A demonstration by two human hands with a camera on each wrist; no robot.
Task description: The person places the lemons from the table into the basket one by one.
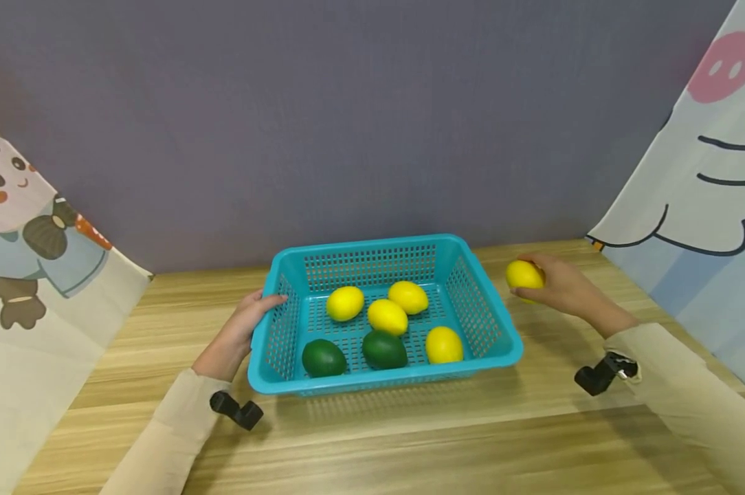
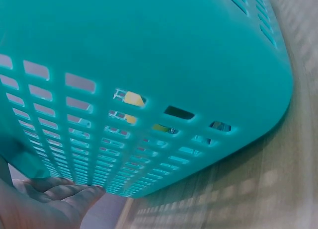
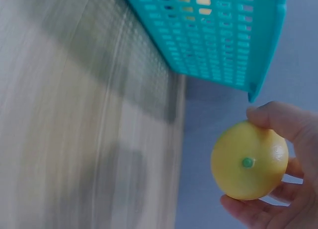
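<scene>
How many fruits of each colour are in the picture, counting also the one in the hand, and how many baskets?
Yellow lemons: 5, four inside the basket and one held by the right hand beside the basket
Green fruits: 2, both inside the basket
Turquoise basket: 1, with the left hand on its side
Total: 8 things

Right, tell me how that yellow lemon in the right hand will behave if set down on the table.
The lemon is smooth and oval, so it would likely roll on the flat table. The right hand holds it lightly in its fingers, so it seems light.
</scene>
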